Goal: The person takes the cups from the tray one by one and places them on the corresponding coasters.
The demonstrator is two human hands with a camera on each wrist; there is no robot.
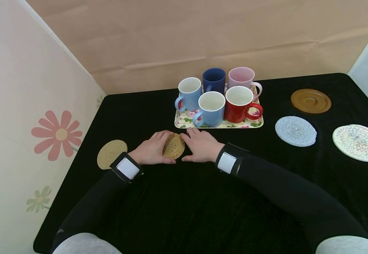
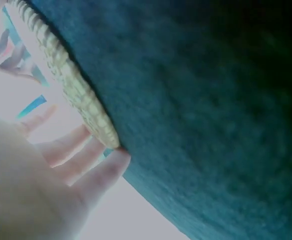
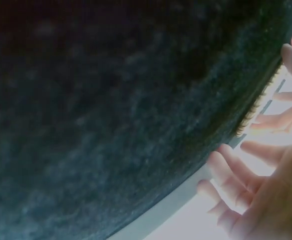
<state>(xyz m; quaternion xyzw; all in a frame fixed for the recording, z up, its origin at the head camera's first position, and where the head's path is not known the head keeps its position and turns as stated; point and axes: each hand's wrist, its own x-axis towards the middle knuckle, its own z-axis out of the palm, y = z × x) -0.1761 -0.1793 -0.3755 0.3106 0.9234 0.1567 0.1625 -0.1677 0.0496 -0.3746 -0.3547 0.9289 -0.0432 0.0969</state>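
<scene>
In the head view, my left hand (image 1: 153, 149) spans a small round woven coaster (image 1: 175, 146) from its left side, with the thumb at the near edge and the fingers at the far edge. The coaster's braided rim (image 2: 68, 75) shows in the left wrist view, fingertips (image 2: 117, 159) right at its end. My right hand (image 1: 203, 144) lies just right of the coaster, fingers spread and loosely bent. In the right wrist view its fingertips (image 3: 215, 159) show apart from the rim, with nothing held. The coaster's left part is hidden under my left hand.
Behind the hands stands a floral tray (image 1: 184, 123) carrying several mugs, including a red mug (image 1: 234, 111). A pale woven coaster (image 1: 110, 152) lies by my left wrist. At right are a brown disc (image 1: 311, 100), a light-blue coaster (image 1: 295, 130) and a multicoloured round mat (image 1: 360, 143).
</scene>
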